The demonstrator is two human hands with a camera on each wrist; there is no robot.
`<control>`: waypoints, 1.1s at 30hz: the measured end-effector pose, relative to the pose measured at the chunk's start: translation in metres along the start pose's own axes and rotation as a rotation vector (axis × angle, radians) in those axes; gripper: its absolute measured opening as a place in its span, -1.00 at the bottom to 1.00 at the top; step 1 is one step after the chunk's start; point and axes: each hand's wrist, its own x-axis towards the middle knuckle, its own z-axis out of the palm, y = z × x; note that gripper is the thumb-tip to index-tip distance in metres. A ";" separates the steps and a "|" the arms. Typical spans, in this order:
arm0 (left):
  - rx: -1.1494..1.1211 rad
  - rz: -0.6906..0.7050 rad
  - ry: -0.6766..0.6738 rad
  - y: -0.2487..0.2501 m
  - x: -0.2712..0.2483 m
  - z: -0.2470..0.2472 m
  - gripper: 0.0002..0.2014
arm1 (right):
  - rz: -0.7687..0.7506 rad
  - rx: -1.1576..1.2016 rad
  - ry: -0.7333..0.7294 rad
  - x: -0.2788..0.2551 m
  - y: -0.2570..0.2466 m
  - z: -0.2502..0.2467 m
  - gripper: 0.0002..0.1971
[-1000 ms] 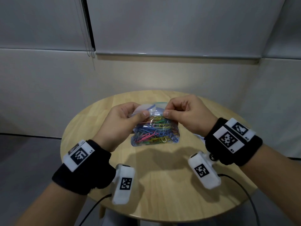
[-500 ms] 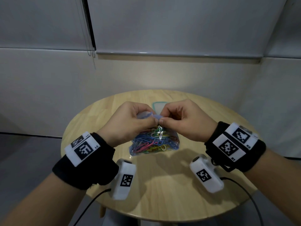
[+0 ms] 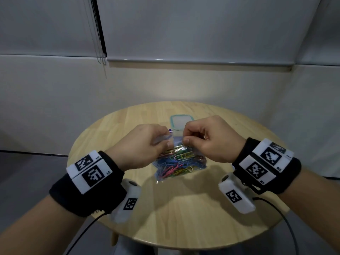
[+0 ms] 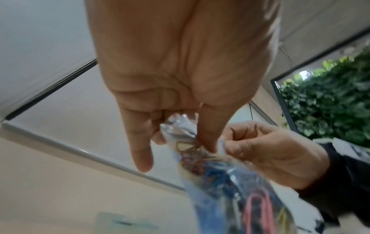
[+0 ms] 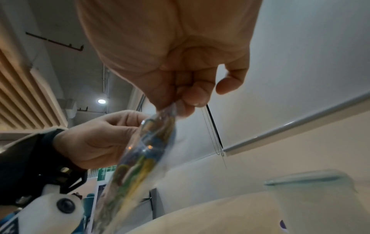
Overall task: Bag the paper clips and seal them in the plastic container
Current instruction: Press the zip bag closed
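I am closing the mouth of the bag [image 3: 179,161], which I judge to be the sealing step before anything goes into the container. My left hand [image 3: 141,146] and right hand [image 3: 211,138] are both pinching the bag's top edge between thumb and curled fingers, knuckles nearly meeting. The paper clips [image 3: 176,162] are hanging in a coloured bunch just below my pinch, the bag's bottom close to or touching the table [image 3: 193,218]; I cannot tell which. The plastic container [image 3: 181,121] is sitting open just beyond my knuckles. Next I should be running the pinch along the strip until it is shut, then carrying the bag forward.
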 end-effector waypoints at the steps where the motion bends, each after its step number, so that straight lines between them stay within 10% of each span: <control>1: 0.034 0.016 -0.006 -0.002 -0.001 0.002 -0.89 | 0.005 -0.008 0.007 -0.001 0.001 0.001 -0.91; 21: -0.095 -0.039 0.020 -0.013 -0.008 0.001 -0.75 | 0.152 0.263 -0.009 -0.007 0.016 0.002 -0.87; 33: -0.627 -0.187 0.096 -0.004 -0.006 -0.003 -0.89 | 0.101 0.127 -0.111 0.010 -0.010 0.005 -0.61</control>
